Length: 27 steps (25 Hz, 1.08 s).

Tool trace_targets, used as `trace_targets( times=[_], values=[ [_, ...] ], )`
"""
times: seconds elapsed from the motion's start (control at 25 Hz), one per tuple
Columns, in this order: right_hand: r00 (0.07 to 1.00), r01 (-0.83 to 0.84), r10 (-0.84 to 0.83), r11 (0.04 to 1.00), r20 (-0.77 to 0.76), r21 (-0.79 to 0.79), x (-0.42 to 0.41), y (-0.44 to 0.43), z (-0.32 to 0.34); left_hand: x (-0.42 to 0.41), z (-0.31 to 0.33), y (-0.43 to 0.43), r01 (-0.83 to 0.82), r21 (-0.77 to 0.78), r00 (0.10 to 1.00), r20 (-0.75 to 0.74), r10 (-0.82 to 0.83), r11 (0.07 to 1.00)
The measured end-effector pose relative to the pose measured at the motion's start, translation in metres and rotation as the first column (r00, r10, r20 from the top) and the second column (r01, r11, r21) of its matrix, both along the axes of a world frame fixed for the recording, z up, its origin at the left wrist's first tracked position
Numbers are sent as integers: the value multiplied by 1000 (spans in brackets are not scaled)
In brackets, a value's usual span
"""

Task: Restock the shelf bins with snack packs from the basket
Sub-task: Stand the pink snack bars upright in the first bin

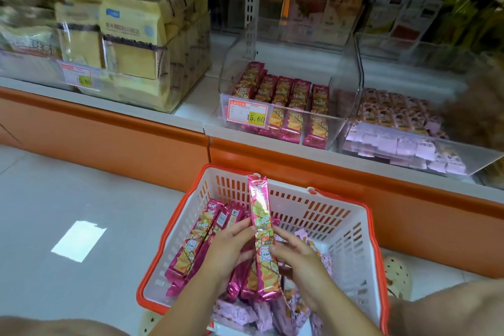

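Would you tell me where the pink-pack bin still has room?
The clear bin is bare along its right side, between the last pink pack row and the right wall. Its left and centre are crowded. Both hands hold one pack above the basket.

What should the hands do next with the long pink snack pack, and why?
Probably lift the long pink snack pack, held by the left hand and right hand, up into the clear plastic bin, which holds matching packs and has free space at its right.
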State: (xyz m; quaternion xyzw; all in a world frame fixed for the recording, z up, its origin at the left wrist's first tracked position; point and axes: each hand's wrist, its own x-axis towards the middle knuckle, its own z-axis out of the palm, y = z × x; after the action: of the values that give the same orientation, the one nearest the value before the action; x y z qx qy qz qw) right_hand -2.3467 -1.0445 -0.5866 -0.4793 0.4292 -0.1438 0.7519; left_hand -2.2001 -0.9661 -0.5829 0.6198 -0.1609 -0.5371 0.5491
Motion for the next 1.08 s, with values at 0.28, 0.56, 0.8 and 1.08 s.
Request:
trace_targets(
  times=[0.28,0.56,0.8,1.08],
  values=[
    [985,8,50,945,168,-328,34,-31,136,40,128,-39,-144,-371,970,132,206,917],
    [961,278,-216,777,175,-566,116,-143,226,126,176,-98,-78,-266,516,814,267,961],
    [955,85,-229,820,-189,-566,169,-196,181,130,156,-109,-19,-292,725,655,214,956],
    [831,-342,-37,753,-555,-563,183,-187,183,122,156,-108,-91,-294,746,613,261,952]
  ],
)
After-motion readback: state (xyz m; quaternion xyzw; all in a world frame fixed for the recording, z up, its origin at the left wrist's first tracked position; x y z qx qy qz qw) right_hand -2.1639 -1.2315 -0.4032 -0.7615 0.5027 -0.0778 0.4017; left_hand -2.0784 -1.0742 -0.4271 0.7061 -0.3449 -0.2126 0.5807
